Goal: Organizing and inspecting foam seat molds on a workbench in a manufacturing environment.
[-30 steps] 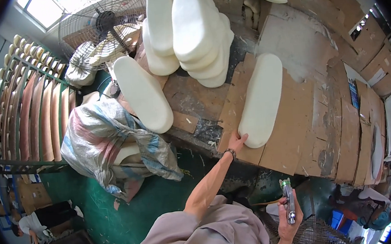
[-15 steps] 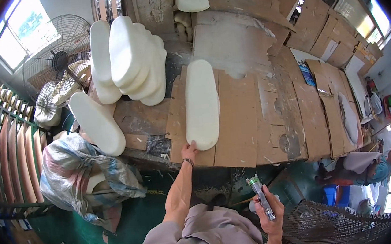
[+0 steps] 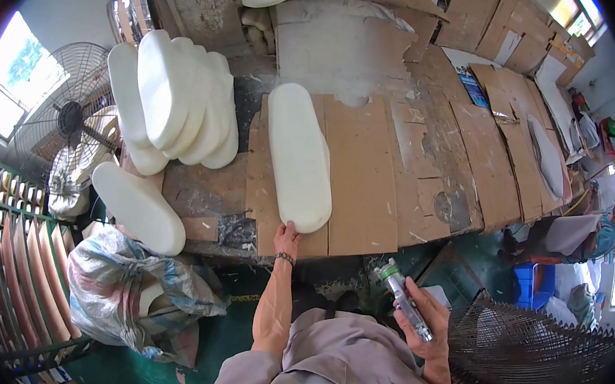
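A long white foam pad [image 3: 300, 156] with rounded ends lies lengthwise on the cardboard-covered table. My left hand [image 3: 286, 242] grips its near end at the left corner, thumb and fingers pinched at the edge. In my right hand [image 3: 426, 314], apart from the pad and in front of the table edge, is a silver cylindrical hand tool [image 3: 405, 302] with a green collar, tilted head up. Its exact kind is unclear. Several similar white pads [image 3: 187, 100] stand overlapping at the left of the table, and another pad [image 3: 139, 208] leans out toward the table's left corner.
Cardboard sheets [image 3: 362, 187] cover the table. At left are a wire-caged fan [image 3: 71, 118], a rack [image 3: 26, 263] of curved pieces and a plastic woven sack [image 3: 132, 290]. A dark woven chair-like piece [image 3: 529, 341] sits near right. Another person [image 3: 607, 226] is farther right.
The whole view has shifted slightly, with the table scene moving left. Both hands keep their holds; the tool's head tips a little higher toward the table edge.
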Tool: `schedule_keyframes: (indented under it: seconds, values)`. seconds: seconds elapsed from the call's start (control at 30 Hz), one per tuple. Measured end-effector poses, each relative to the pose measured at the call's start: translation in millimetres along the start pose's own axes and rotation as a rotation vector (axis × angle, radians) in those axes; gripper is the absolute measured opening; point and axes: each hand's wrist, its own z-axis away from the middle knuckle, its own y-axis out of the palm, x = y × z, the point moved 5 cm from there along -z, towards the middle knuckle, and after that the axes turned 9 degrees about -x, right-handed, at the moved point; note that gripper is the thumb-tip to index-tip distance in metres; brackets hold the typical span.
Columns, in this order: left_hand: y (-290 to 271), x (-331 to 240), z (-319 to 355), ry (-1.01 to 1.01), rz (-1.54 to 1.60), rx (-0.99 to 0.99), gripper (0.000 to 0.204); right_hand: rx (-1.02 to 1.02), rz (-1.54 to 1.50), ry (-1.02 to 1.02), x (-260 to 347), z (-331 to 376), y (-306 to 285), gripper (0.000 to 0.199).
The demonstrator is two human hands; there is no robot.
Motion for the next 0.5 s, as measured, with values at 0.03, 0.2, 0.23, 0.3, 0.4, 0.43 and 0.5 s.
schedule_keyframes:
  seconds: [0.03, 0.2, 0.23, 0.3, 0.4, 0.43, 0.5]
  values:
    - [-5.5, 0.3, -2.2, -0.003, -0.002, 0.003, 0.025, 0.004, -0.011, -0.016, 0.8, -1.7, 5.8, 0.064]
    - [-17.6, -2.9, -17.5, -0.098, 0.173, 0.127, 0.031, -0.069, 0.026, -0.022, 19.5, -30.0, 14.3, 0.056]
    - [-8.5, -4.6, -14.9, -0.140, 0.310, 0.194, 0.034, -0.085, 0.057, 0.009, 19.8, -33.3, 13.2, 0.049]
    - [26.0, -22.9, -4.7, -0.163, 0.356, 0.212, 0.041, -0.090, 0.050, 0.041, 14.7, -31.0, 16.2, 0.049]
    - [50.3, -47.6, -9.0, -0.042, 0.185, 0.135, 0.043, -0.077, 0.005, 0.058, 11.4, -30.8, 22.0, 0.049]
    - [57.4, -49.1, -7.0, -0.045, 0.182, 0.141, 0.043, -0.083, 0.008, 0.060, 9.1, -26.9, 21.0, 0.049]
    - [74.3, -46.8, 1.6, -0.008, 0.116, 0.226, 0.041, -0.111, 0.027, 0.079, 4.0, -16.6, 15.5, 0.049]
